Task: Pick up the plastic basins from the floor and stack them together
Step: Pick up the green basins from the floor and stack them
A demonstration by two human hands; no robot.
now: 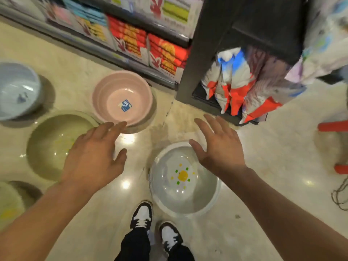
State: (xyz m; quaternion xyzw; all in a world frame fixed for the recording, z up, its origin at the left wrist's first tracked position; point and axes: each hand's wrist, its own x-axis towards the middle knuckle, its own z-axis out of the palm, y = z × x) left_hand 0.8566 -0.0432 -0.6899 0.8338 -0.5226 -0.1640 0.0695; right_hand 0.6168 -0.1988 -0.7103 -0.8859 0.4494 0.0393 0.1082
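Both hands hang empty above the floor, fingers spread: the left hand between the olive basin and the pink basin, the right hand over the far rim of the clear basin. Bare polished floor opens to the right of the clear basin. A grey-blue basin sits at the left edge, and another, possibly yellowish, blurs at lower left. Shelving and a dark rack of hanging packets close off the far side. The basins are round, smooth plastic; shoes stand just beside the clear one.
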